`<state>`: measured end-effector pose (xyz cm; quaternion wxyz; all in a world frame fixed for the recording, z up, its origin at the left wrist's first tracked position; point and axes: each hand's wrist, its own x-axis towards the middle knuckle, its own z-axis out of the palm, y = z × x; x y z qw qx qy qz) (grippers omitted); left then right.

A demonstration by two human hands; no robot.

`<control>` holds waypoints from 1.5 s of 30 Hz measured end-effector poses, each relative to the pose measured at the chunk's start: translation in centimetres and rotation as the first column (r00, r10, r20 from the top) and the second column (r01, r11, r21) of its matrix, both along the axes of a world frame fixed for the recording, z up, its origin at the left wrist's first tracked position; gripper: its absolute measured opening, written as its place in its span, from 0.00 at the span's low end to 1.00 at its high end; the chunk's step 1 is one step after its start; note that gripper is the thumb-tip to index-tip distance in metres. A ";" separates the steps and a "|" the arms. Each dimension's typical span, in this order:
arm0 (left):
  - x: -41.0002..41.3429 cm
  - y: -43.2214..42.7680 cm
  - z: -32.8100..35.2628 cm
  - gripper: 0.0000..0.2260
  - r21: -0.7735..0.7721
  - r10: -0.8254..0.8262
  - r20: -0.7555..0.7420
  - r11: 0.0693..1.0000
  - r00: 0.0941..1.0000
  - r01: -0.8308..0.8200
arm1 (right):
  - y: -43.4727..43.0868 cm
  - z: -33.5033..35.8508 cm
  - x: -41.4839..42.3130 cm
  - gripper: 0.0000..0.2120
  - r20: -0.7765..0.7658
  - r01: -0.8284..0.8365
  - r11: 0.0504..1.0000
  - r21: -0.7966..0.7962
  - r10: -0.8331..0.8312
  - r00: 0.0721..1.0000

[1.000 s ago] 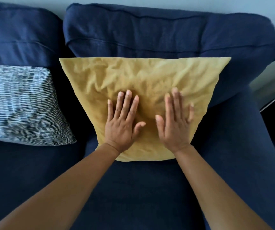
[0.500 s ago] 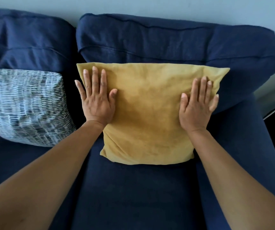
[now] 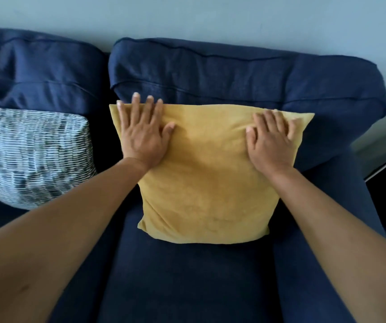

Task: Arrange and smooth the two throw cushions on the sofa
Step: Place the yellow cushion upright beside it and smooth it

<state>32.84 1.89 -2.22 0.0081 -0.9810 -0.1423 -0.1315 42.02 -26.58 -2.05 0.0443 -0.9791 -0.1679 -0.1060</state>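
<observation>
Square mustard-yellow velvety throw cushion (image 3: 208, 183) is leaning against the navy woven-fabric sofa back cushion (image 3: 234, 73), bottom edge sitting on the navy seat (image 3: 187, 276) between the forearms. Left hand (image 3: 141, 134) is lying flat, fingers spread, over the top-left corner, fingertips (image 3: 136, 96) overhanging onto the back cushion. Right hand (image 3: 271, 141) is pressing near the top-right corner, fingers slightly curled and bunching small folds; neither hand is gripping. Versus 0.5 s ago: both hands are sitting higher, at the top edge instead of mid-sides; surface is reading mostly smooth, unlike the heavy wrinkles 1 s ago. Cushion is roughly square, so no clear long axis; top edge is running left-right, face tilted back. Outboard of the left hand, a blue-and-white dash-patterned woven throw cushion (image 3: 31, 157) is leaning on the adjacent navy back cushion (image 3: 35, 73), untouched.
</observation>
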 end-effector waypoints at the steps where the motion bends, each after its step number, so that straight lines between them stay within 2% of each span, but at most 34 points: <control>1: 0.0 1.0 0.2 0.34 -0.019 0.046 0.028 0.999 0.999 -0.046 | -0.8 0.1 0.4 0.30 0.005 0.017 1.000 0.006 -0.017 1.000; 3: 0.0 2.0 0.7 0.33 -0.084 0.128 0.080 0.989 0.989 -0.121 | -1.4 0.4 0.8 0.32 0.028 0.010 1.000 0.026 -0.011 1.000; 5: -0.2 1.9 1.0 0.29 -0.117 0.130 0.118 0.986 0.984 -0.116 | -1.4 0.6 0.7 0.30 0.091 -0.012 0.999 0.047 0.008 0.996; 9: -0.7 0.8 1.1 0.17 -0.185 0.067 0.267 0.983 0.961 -0.017 | -1.3 0.4 -0.1 0.18 0.273 -0.077 0.987 0.140 0.036 0.961; 13: 0.2 0.7 2.8 0.14 -0.215 0.096 0.458 0.976 0.884 0.005 | -1.0 1.2 0.1 0.11 0.436 -0.070 0.950 0.305 -0.074 0.897; 18: 0.6 0.6 3.6 0.17 -0.194 0.073 0.468 0.981 0.881 0.022 | -1.1 0.6 -0.5 0.10 0.472 -0.071 0.924 0.376 -0.126 0.872; 23: 0.0 0.3 2.6 0.15 -0.166 0.054 0.546 0.985 0.836 0.045 | -1.9 -0.6 -0.8 0.21 0.519 -0.069 0.902 0.427 -0.182 0.835; 28: -0.9 0.4 1.1 0.16 -0.275 0.169 0.390 0.959 0.905 -0.060 | -1.3 -1.0 -0.8 0.17 0.399 -0.047 0.923 0.381 -0.119 0.909; 30: -0.9 0.1 1.7 0.16 -0.249 0.163 0.421 0.967 0.892 -0.059 | -0.8 -0.2 -0.7 0.14 0.342 -0.005 0.914 0.406 -0.147 0.928; 32: -1.2 -1.0 2.0 0.19 -0.153 0.072 0.487 0.988 0.870 0.004 | -0.4 0.5 -0.9 0.15 0.363 -0.002 0.905 0.425 -0.168 0.917; 33: -1.6 -2.3 1.8 0.21 -0.081 -0.025 0.502 0.994 0.865 0.076 | 0.1 0.7 -1.3 0.17 0.390 -0.033 0.901 0.432 -0.154 0.908; 35: -2.8 -5.7 0.7 0.23 0.025 -0.244 0.444 0.965 0.862 0.260 | 1.8 0.7 -2.8 0.21 0.428 -0.140 0.896 0.421 -0.060 0.902; 37: -3.9 -8.2 -0.9 0.24 0.015 -0.327 0.284 0.941 0.901 0.337 | 3.8 -0.3 -4.9 0.23 0.392 -0.233 0.932 0.279 0.111 0.913; 40: -3.8 -7.5 -2.7 0.26 -0.089 -0.165 0.084 0.981 0.983 0.172 | 3.7 -2.9 -6.0 0.26 0.213 -0.290 0.957 0.006 0.282 0.936; 42: -3.0 -5.8 -2.9 0.27 -0.091 -0.068 0.026 0.993 0.997 0.070 | 1.8 -3.7 -4.8 0.28 0.144 -0.221 0.975 -0.033 0.223 0.964; 45: -2.0 -4.9 -2.6 0.28 -0.074 -0.040 -0.018 0.997 0.999 0.039 | -1.7 -3.7 -2.9 0.28 0.069 0.050 0.998 0.046 -0.053 0.996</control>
